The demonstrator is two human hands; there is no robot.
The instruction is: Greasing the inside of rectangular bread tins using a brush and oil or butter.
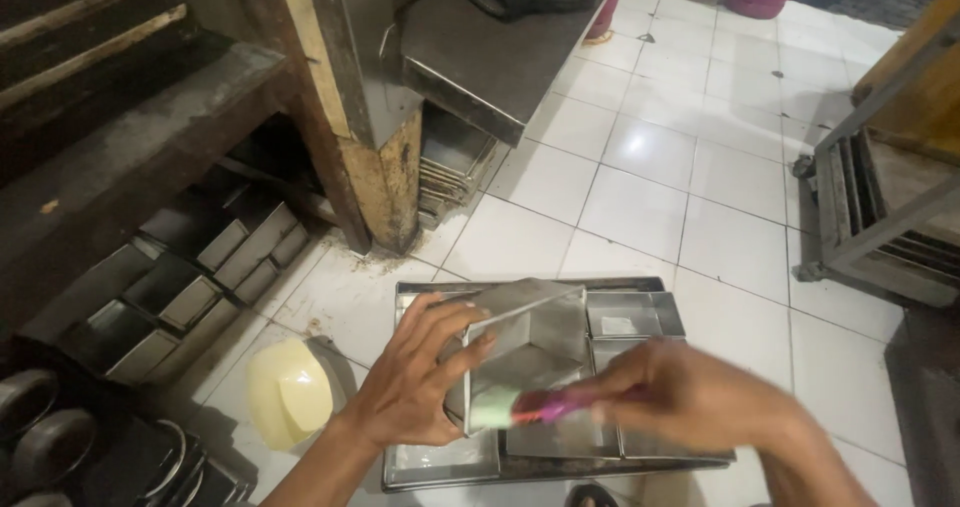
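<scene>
My left hand (415, 377) clasps a tilted rectangular steel baking tin (530, 352); my blurred right hand (690, 397) pinches a pink-handled brush (545, 404), bristles hard to make out.

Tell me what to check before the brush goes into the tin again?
1. Left hand grips the square tin: ok.
2. Tin tilted, open side toward the brush: ok.
3. Right hand holds the pink-handled brush: ok.
4. Brush loaded: cannot tell, blurred.
5. Tray flat on the floor under the tins: ok.
6. Yellow bowl near the left hand: ok.
</scene>
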